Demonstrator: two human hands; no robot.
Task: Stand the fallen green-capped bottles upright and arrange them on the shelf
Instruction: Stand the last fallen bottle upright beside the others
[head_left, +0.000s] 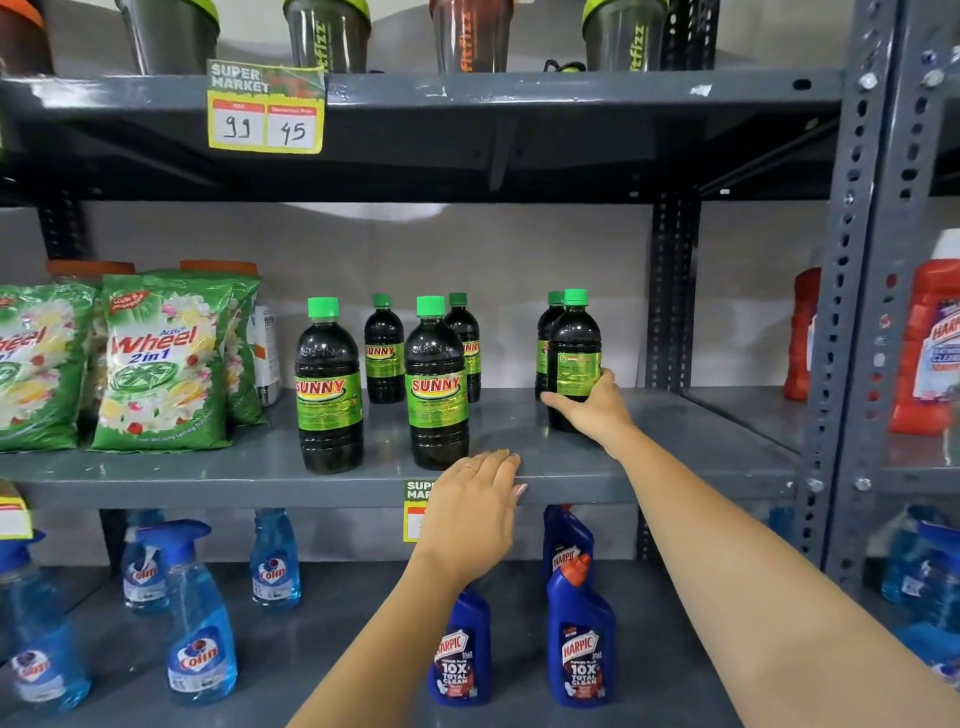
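Observation:
Several dark bottles with green caps and green SUNNY labels stand upright on the grey middle shelf. Two stand at the front, two smaller-looking ones behind them. On the right, my right hand grips the lower body of an upright bottle, its label turned away, with another bottle just behind it. My left hand rests flat on the shelf's front edge, fingers together, holding nothing.
Green Wheel detergent bags fill the shelf's left end. Blue Colin sprayers and blue Harpic bottles stand on the shelf below. Red Harpic bottles sit in the rack to the right, past the grey upright post. Shaker cups line the top shelf.

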